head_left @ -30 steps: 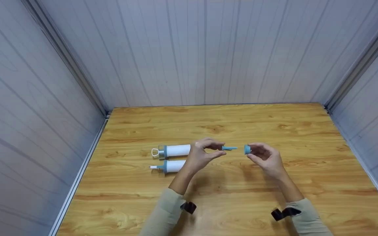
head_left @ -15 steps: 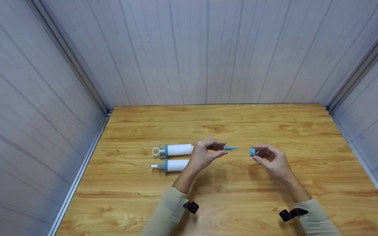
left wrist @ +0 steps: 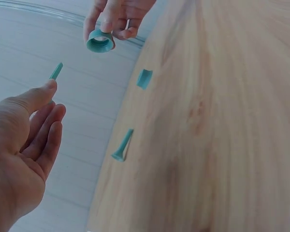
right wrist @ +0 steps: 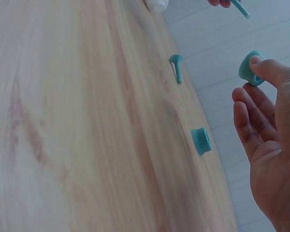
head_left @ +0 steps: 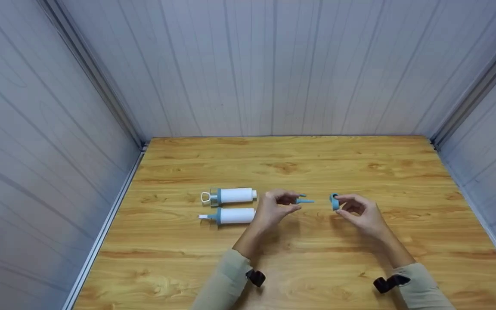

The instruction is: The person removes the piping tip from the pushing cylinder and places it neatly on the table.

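My left hand (head_left: 276, 209) pinches a slim teal nozzle (head_left: 307, 201) between thumb and fingers, its narrow tip pointing right. A teal ring-shaped cap (head_left: 336, 205) is pinched in my right hand (head_left: 364, 214), apart from the nozzle; the left wrist view shows its round opening. Both hands are raised above the wooden table. Beneath them lie a second teal nozzle (left wrist: 122, 146), flared at one end, and a second teal ring cap (left wrist: 144, 79). In the head view the held parts partly overlap these two.
Two white cylinders with teal collars lie left of my left hand: the far one (head_left: 236, 195) has a white loop handle, the near one (head_left: 235, 215) a straight white-ended rod. The wooden table (head_left: 317, 267) is walled by pale panels (head_left: 248, 69) at back and sides.
Both hands have shifted slightly right and towards me, the right one farther, widening the gap between nozzle and cap. The loose parts on the table now show behind them.
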Demonstrator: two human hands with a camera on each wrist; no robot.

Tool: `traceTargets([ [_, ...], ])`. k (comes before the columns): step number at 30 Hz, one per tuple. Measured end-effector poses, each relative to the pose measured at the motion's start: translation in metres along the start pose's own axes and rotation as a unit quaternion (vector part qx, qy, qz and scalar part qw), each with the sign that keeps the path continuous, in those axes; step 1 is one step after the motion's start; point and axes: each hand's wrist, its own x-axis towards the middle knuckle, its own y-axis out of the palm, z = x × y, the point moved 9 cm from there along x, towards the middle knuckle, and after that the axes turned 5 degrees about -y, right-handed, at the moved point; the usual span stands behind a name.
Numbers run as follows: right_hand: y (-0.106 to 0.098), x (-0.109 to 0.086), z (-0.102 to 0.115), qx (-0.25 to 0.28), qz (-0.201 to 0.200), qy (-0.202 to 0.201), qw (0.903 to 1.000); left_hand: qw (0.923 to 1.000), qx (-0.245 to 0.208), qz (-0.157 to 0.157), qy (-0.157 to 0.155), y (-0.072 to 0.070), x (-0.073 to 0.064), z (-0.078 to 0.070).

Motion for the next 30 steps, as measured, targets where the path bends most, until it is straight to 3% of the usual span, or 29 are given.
traceTargets([
  [9,-0.004,-0.013,-0.013,-0.040,0.012,0.038,0.9984,0.9988,0.045,-0.017,-0.012,0.010,-0.006,0.019],
  [18,-0.007,-0.022,-0.019,-0.078,0.030,0.045,0.9955,0.9956,0.090,-0.024,-0.014,0.014,-0.009,0.033],
  [25,-0.005,-0.026,-0.024,-0.094,0.051,0.058,0.9926,0.9945,0.089,-0.018,-0.052,0.016,-0.006,0.060],
  [30,-0.003,-0.028,-0.024,-0.101,0.066,0.058,0.9910,0.9921,0.117,-0.017,-0.043,0.019,-0.008,0.052],
])
